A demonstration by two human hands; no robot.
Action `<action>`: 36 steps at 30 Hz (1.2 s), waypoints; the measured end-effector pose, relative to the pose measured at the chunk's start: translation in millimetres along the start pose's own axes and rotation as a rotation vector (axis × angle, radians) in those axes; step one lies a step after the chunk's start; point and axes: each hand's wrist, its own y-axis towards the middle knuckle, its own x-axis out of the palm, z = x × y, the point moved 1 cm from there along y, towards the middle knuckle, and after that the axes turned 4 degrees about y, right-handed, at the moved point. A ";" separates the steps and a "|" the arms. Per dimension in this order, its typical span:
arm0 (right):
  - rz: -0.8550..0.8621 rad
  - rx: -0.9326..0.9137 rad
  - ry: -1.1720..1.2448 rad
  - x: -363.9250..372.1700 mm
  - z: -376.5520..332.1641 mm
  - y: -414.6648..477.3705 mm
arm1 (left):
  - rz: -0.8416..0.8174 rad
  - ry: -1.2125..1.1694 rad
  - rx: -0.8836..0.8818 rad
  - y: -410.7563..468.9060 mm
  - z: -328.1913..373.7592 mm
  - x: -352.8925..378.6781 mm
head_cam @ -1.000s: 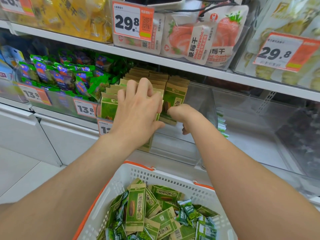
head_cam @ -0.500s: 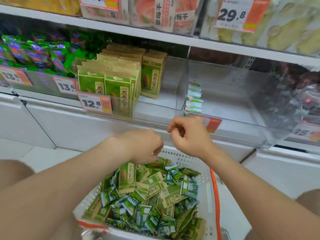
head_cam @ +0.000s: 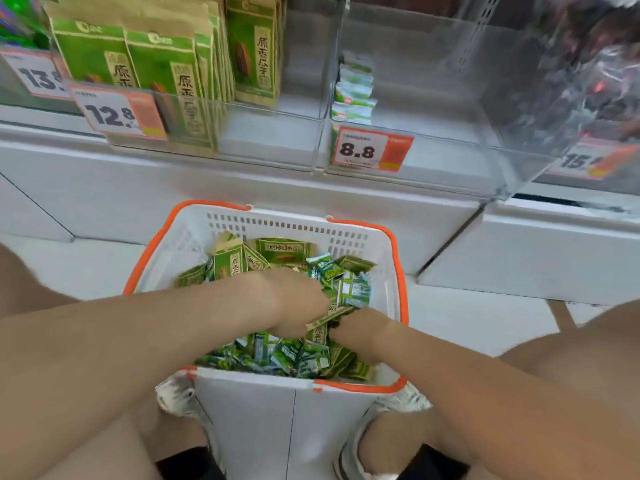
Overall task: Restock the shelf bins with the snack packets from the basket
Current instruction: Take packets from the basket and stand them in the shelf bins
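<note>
White, orange-rimmed basket [head_cam: 277, 225] on the floor [head_cam: 467, 317], heaped with jumbled green snack packets [head_cam: 287, 358]. Above it, the left clear bin [head_cam: 270, 143] holds tall packets [head_cam: 162, 74] standing upright; the right bin [head_cam: 450, 154], just a few small packets [head_cam: 353, 95].

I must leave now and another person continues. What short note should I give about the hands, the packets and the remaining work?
Left hand and right hand: both down among the loose packets in the basket; grip hidden.
12.8 bin: large packets stand in its left part; right part bare.
8.8 bin: only a few small packets at its left wall.
Done: part of the large packets shelved.
Left: the basket holds many of both kinds; sort them into these bins.
</note>
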 end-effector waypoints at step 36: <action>1.104 0.103 1.235 -188.1 52.0 -82.9 | 0.672 -1.519 -0.386 -84.9 -115.7 -56.0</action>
